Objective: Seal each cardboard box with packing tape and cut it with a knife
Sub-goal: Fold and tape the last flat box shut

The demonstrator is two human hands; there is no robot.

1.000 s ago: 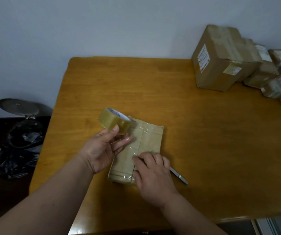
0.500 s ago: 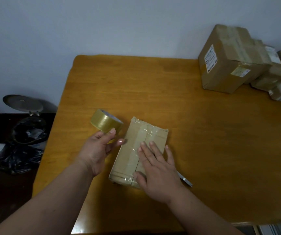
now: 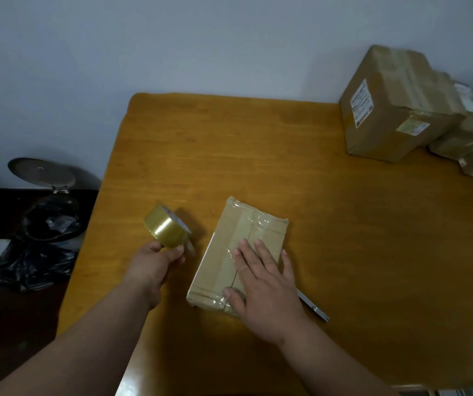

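Looking down at the table [image 3: 343, 224] right now, my right hand [image 3: 263, 284] is lying flat on the small cardboard box [image 3: 229, 252], fingers [image 3: 261, 250] straight and spread, palm pressing the near half of the top where the clear tape runs along the centre seam. The box sits flat near the front of the table, turned a bit so its far end points up and to the right. You can see shiny, wrinkly tape across the far end and the near edge too.

My left hand [image 3: 155, 261] is off to the left of the box, not touching it, fingers curled round the roll of packing tape [image 3: 166, 228]. The roll is held above the table surface, tilted, with its open core facing up and to the right.

The knife [image 3: 313, 305] is lying on the table just right of my right wrist, partly hidden under it, so only the far end shows.

Back right corner has a pile of other boxes [image 3: 395, 110], the big one carrying white labels. On the floor to the left there's a bin with a black bag [image 3: 49, 221], lid up.
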